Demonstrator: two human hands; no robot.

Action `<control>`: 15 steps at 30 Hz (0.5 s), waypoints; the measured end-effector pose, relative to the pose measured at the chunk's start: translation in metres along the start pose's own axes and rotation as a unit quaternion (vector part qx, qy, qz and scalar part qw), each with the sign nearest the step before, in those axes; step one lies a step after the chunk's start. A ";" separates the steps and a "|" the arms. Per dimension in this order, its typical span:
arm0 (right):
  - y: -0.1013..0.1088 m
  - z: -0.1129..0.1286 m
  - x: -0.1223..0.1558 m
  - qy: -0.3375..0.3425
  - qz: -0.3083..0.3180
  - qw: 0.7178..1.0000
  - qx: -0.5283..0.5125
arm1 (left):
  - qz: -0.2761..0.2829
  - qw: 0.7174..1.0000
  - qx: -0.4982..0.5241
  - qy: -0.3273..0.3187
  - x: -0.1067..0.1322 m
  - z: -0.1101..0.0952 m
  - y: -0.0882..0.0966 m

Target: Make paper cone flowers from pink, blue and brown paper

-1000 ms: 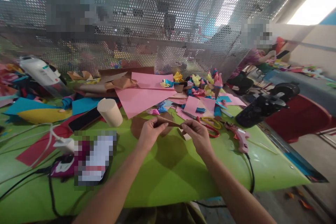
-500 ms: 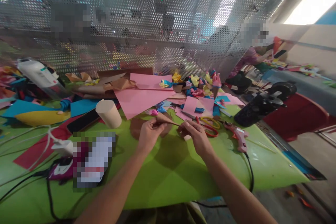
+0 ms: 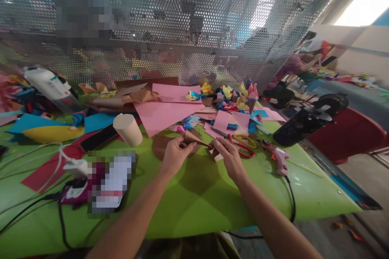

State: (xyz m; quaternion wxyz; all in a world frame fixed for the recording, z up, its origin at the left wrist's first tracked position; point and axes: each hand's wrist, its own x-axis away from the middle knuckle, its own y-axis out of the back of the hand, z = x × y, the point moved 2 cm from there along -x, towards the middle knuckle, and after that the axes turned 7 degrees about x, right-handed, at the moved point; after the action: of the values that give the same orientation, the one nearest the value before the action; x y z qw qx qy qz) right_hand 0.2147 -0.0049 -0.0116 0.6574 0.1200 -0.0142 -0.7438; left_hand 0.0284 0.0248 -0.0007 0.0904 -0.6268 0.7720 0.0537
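A piece of brown paper (image 3: 192, 136), rolled into a narrow cone, stretches between my two hands above the green table (image 3: 188, 202). My left hand (image 3: 176, 153) pinches its wider end. At the thin tip, my right hand (image 3: 226, 153) has its fingers closed. Flat on the table behind my left hand lies more brown paper (image 3: 159, 145). A small pale scrap (image 3: 218, 157) shows under my right fingers. Just beyond that hand are scissors (image 3: 247, 141) with red and yellow handles, and a pink glue gun (image 3: 280, 160) rests farther right.
A cardboard tube (image 3: 128, 130), a phone (image 3: 114, 182) and a power strip (image 3: 75, 192) with cables are on the left. Pink paper sheets (image 3: 167, 113) and crumpled paper pieces line the back, before a perforated metal panel (image 3: 170, 36). A black tape dispenser (image 3: 304, 123) stands right.
The whole view has shifted slightly to the right. Both hands keep their hold on the brown paper cone, with the fingers barely moved.
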 end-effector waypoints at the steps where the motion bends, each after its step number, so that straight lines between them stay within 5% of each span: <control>1: 0.000 0.001 0.001 0.012 -0.007 1.000 0.008 | 0.000 1.000 -0.001 -0.003 0.000 0.000 0.000; 15: -0.004 -0.004 0.002 0.055 -0.038 0.993 0.093 | 0.046 0.991 0.106 0.073 0.000 0.008 -0.006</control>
State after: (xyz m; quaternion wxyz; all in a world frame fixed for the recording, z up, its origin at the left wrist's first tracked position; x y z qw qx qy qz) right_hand 0.2115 -0.0057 -0.0167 0.6143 0.2214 -0.0426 -0.7561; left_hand 0.0350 0.0246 -0.0081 0.0973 -0.5802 0.8056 -0.0705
